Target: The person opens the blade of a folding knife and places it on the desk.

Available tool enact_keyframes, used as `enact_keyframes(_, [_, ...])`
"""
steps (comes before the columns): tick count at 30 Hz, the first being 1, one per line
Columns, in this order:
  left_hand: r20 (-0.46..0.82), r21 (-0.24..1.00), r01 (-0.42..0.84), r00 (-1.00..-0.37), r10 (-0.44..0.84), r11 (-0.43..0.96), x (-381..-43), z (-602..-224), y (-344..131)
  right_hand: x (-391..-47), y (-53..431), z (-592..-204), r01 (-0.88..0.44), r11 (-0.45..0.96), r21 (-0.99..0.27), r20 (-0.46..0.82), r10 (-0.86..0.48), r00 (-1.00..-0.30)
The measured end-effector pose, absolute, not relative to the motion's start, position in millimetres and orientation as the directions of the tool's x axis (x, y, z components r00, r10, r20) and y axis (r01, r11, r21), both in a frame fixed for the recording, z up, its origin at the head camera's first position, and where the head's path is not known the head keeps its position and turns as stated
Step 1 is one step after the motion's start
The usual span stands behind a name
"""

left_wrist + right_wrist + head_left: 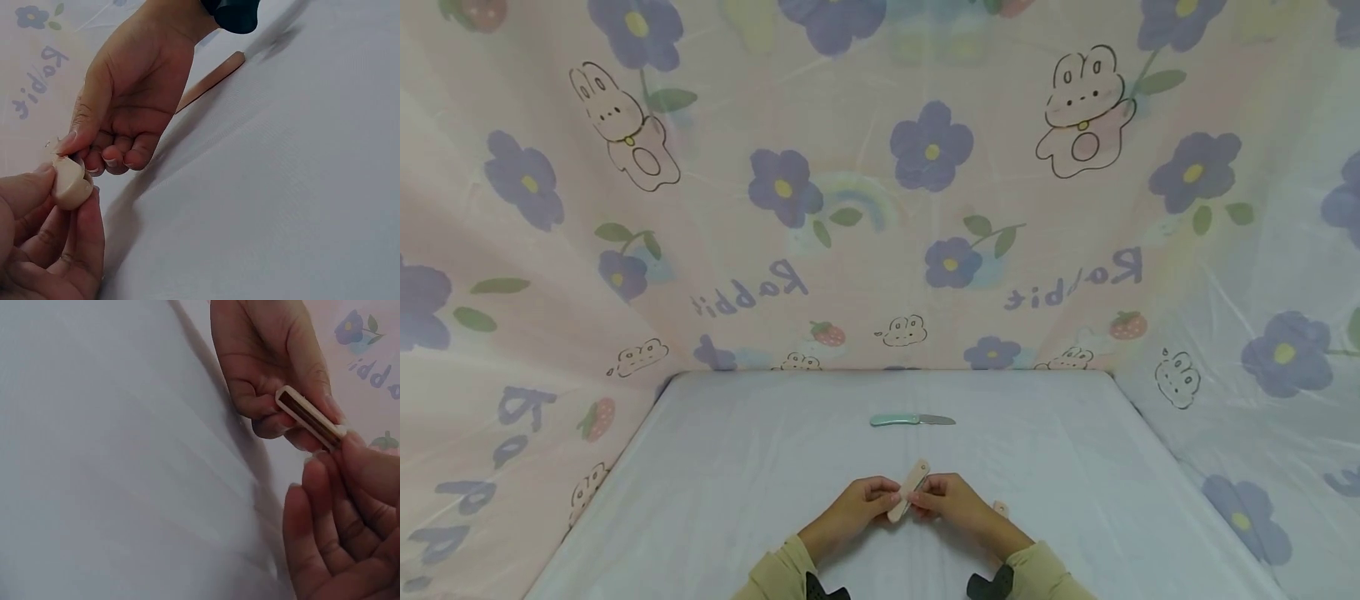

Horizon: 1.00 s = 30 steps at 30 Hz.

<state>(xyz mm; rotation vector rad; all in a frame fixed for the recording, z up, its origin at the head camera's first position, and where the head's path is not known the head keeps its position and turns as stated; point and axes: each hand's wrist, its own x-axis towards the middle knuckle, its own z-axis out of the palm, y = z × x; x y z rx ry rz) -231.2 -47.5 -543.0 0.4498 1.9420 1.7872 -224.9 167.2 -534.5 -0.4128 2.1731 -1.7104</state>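
Observation:
A folding knife with a pale pink-beige handle (919, 473) is held between both hands, tilted, over the table. My left hand (859, 507) grips the handle's near end with thumb and fingers. My right hand (953, 498) pinches the knife's side near the middle, thumb on top, where a thin dark edge shows along the handle. In the right wrist view the handle's long slot (306, 415) faces the camera. Most of the blade is hidden by the handle and the fingers.
Farther back on the white table (760, 467) lies an unfolded knife with a mint-green handle (893, 420), blade to the right. Partly behind my right forearm lies a slim pinkish piece (212, 78). A printed rabbit-and-flower curtain (865, 275) encloses the table's back and sides.

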Motion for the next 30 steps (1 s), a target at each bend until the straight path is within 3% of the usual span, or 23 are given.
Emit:
enact_keyframes(9, [-0.051,0.998,-0.028,-0.855,0.516,0.053,-232.5,-542.6,-48.8,-227.7,173.7,-533.8,-0.091,0.194,-0.977,-0.014,-0.481,-0.877])
enact_keyframes(22, [-0.070,0.996,-0.085,-0.909,0.410,-0.018,-225.5,-535.9,-45.8,-226.9,163.8,-534.0,-0.022,0.135,-0.991,-0.045,-0.477,-0.878])
enact_keyframes(30, [-0.054,0.996,-0.081,-0.908,0.416,-0.049,-222.1,-535.3,-46.3,-222.5,161.5,-530.7,0.011,0.114,-0.993,-0.064,-0.477,-0.876])
